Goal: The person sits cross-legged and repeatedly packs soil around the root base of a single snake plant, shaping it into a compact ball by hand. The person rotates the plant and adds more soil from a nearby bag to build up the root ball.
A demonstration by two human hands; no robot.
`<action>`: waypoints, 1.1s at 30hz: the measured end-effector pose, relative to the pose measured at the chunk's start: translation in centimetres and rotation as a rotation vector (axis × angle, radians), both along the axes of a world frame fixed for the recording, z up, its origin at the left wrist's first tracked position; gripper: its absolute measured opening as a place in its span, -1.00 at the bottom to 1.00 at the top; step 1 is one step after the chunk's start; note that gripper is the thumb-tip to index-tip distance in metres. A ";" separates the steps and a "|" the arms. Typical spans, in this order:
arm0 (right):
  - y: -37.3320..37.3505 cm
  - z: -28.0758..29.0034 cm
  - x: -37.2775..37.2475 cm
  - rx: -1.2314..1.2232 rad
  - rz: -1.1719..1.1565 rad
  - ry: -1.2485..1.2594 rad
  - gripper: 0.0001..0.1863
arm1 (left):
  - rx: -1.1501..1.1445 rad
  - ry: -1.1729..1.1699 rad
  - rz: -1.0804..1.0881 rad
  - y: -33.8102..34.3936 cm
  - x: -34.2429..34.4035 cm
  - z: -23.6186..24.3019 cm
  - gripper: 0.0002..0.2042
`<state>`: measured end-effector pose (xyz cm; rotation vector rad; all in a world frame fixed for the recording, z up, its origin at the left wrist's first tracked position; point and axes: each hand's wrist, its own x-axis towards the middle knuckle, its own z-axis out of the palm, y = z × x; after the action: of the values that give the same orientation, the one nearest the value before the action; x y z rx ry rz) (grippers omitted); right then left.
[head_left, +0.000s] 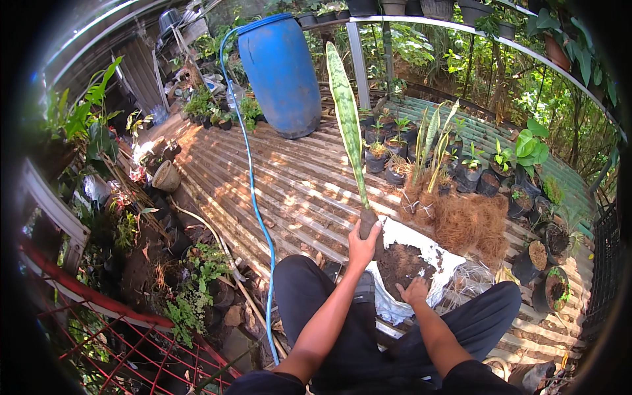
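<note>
The left hand (362,246) has its fingers wrapped round the dark root clump (367,220) of a snake plant (349,118), by the left edge of a white sack (451,268)! Up runs the plant's long axis, clump low, tip high and leaning to the person's left, while on the soil (397,264) rests the right hand (415,290), fingertips too hidden to tell spread from pinched.

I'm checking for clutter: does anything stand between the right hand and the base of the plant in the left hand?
Only the left hand, whose grip partly covers the plant's base. Otherwise nothing visible stands between that and the right hand; soil lies low on the white sheet.
</note>
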<state>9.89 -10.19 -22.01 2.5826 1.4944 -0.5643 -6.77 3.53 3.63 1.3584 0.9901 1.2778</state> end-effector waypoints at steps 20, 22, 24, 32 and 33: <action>-2.1 -1.6 -0.1 0.358 0.271 -0.109 -0.57 | 0.064 -0.019 0.032 -1.4 -0.2 1.6 -0.63; -2.2 -1.5 0.2 0.385 0.270 -0.071 -0.59 | 0.067 -0.030 0.017 -1.2 -0.3 1.1 -0.63; -2.2 -1.1 0.5 0.353 0.253 -0.007 -0.58 | 0.077 -0.051 -0.007 -1.0 -0.5 0.6 -0.64; -0.3 0.8 2.4 0.492 -0.263 0.452 -0.49 | 0.048 -0.069 -0.039 -1.2 -0.7 0.4 -0.66; 0.5 1.1 3.0 0.490 -0.426 0.620 -0.47 | 0.010 -0.079 -0.058 -1.4 -0.7 0.6 -0.66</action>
<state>12.88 -9.71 -20.91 3.3557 1.3347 -1.2889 -7.46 2.11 4.27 1.3245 0.8851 1.2839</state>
